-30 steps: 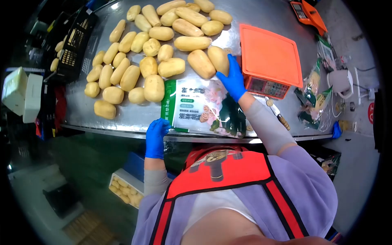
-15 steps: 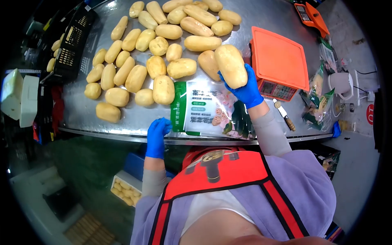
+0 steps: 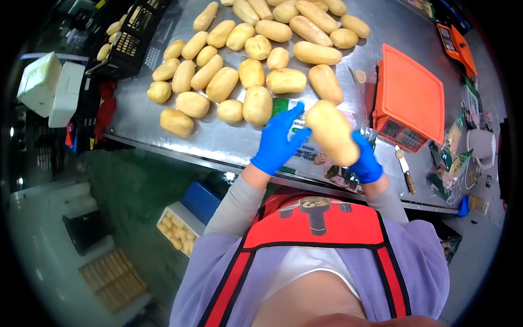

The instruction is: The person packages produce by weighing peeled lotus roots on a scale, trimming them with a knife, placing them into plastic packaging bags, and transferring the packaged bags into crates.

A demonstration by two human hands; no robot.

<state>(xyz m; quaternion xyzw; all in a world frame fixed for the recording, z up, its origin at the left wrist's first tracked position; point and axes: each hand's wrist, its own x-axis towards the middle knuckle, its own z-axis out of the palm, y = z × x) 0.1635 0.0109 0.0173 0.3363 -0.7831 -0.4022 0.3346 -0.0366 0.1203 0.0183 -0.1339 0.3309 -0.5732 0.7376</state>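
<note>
My right hand (image 3: 364, 158), in a blue glove, holds a large pale yellow lotus root piece (image 3: 331, 133) by its lower right end, above a printed plastic bag (image 3: 305, 158). To the left of that piece is my left hand (image 3: 279, 139), also gloved, with its fingers spread and nothing in them. The bag lies flat near the table's front edge, partly hidden by both hands and the raised piece. Many similar pieces lie on the metal table, one of them (image 3: 326, 84) just behind the held one.
An orange-lidded scale (image 3: 409, 98) stands on the right, with a knife (image 3: 405, 169) in front of it. Filled plastic bags (image 3: 449, 158) lie farther right. A black crate (image 3: 133, 41) is at the back left. Below the table sits a white box of pieces (image 3: 177, 229).
My right hand has picked up the lotus root piece and brought it toward me over the bag. My left hand has risen from the table edge and opened beside it. The view has shifted.
</note>
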